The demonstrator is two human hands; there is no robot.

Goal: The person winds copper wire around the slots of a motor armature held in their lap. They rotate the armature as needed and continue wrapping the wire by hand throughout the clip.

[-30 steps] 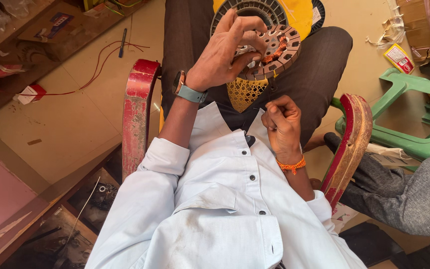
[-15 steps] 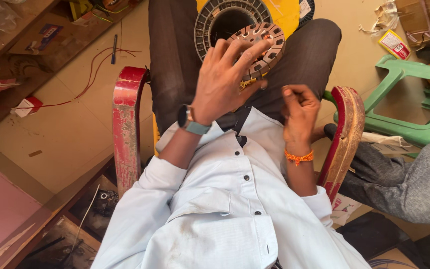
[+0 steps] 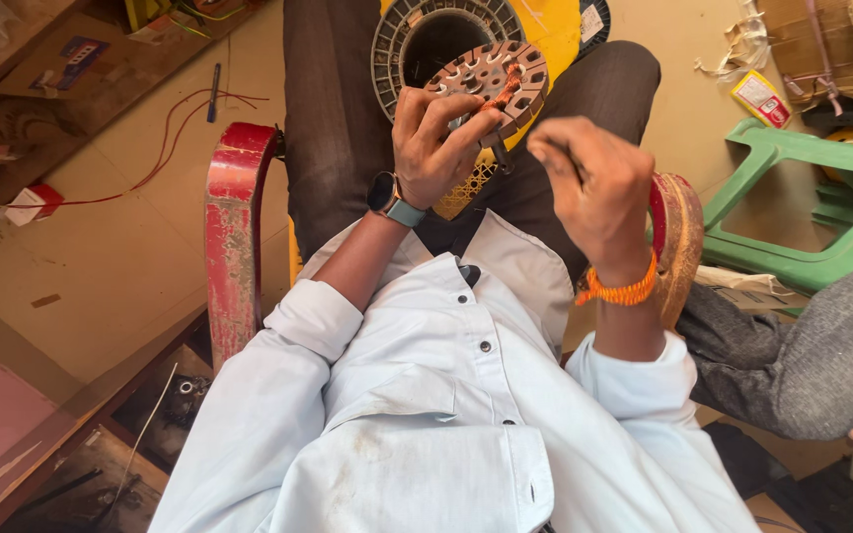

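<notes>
**Inspector:** Report the left hand.

**Assistant:** The left hand [image 3: 433,138], with a grey-strapped watch [image 3: 394,200] at the wrist, is closed around the edge of a round, slotted metal stator core with copper-coloured winding [image 3: 491,84]. Fingers curl over its near rim; the thumb presses from the side. The core is held above the lap, tilted towards the wearer.

**Inspector:** And the right?

**Assistant:** The right hand [image 3: 594,183], an orange bead bracelet [image 3: 619,291] at the wrist, is raised just right of the core and pinched shut. What it pinches is too fine to make out; I cannot tell whether a wire runs to the core.

**Inspector:** Surroundings?

**Assistant:** Beneath the core, on dark trousers, lies a round yellow housing with a grey ribbed ring [image 3: 417,39]. The person sits in a red-armed wooden chair [image 3: 234,227]. A green plastic stool [image 3: 802,212] stands to the right, and a grey-sleeved arm [image 3: 802,355] of another person enters at lower right.
</notes>
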